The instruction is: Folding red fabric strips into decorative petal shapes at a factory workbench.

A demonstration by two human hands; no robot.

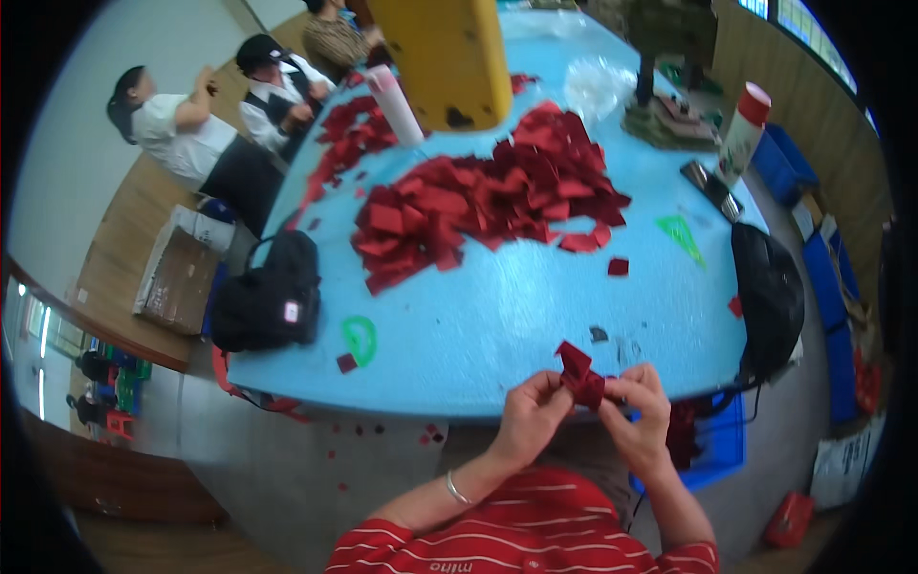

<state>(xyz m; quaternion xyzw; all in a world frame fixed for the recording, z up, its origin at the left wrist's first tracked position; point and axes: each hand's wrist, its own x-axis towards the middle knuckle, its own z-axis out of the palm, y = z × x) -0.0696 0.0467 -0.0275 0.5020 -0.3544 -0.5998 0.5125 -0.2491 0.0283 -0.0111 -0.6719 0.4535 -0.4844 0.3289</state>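
Note:
Close to my body, over the near edge of the blue table, I hold a dark red folded fabric piece between both hands. My left hand pinches its left side. The fingers of my right hand are closed on its right side. A pointed flap of the piece sticks up above my fingertips. Farther off, a large heap of similar red pieces lies across the middle of the table. One small dark red square rests apart from the heap.
A black bag sits at the table's left edge, another black bag at the right. Green plastic rulers, a phone, a spray can and a yellow upright board occupy the table. Several people are at the far left.

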